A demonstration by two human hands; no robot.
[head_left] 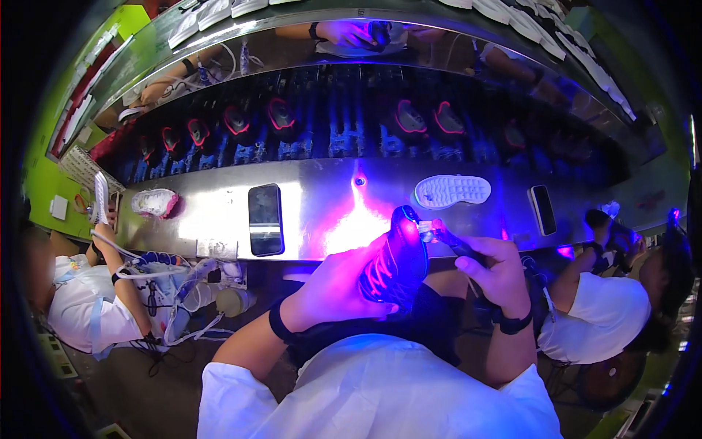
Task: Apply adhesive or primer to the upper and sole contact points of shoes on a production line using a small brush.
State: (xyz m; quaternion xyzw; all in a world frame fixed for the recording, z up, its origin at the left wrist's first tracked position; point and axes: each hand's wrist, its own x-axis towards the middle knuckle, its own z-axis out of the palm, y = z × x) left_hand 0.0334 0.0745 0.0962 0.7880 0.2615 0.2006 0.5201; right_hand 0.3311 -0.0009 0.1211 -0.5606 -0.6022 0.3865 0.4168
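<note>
1. Two bare hands work together just in front of the near edge of the metal worktop (311, 192).
2. The left hand (340, 284) is wrapped around a dark shoe (409, 265) with pink laces, thumb toward its near end.
3. That shoe is above the person's lap, tilted, its far end overlapping the worktop's edge in view.
4. The right hand (499, 272) is closed around the handle of a brush (455, 244); its pale bristles are at the shoe's far end, though glare hides the exact contact.
5. A white sole (455, 191) lies on the worktop just beyond the brush.
6. One dark phone (265, 219) lies left of the shoe; a second, smaller-looking phone (542, 210) is at the right.
7. Farther left sits a white sole with pink edging (155, 203).
8. Behind the worktop, a dark rack (344, 110) carries a row of dark shoes (281, 115) with red-pink edges.
9. A co-worker in white (95, 304) sits at the left, another (596, 318) at the right.
</note>
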